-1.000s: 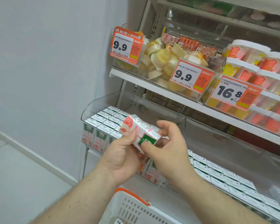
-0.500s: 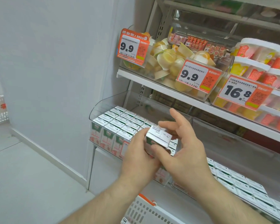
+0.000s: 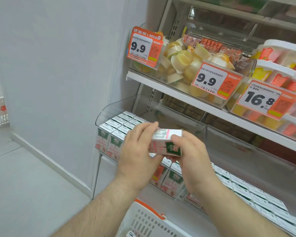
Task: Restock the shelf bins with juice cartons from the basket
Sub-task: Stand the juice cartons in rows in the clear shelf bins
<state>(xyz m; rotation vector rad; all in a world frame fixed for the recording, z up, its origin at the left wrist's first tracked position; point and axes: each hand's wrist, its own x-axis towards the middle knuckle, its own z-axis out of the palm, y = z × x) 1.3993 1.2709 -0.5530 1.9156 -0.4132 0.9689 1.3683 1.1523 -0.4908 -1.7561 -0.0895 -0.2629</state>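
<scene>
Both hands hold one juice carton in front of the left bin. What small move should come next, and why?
Probably turn the carton upright and carry it toward the open space at the back right of the left bin. The left hand and right hand hold it on its side, while the cartons in the bin stand upright in rows.

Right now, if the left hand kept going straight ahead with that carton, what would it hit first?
Probably the cartons in the clear bin; the left hand holds the juice carton just before them, though depth is unclear.
</scene>
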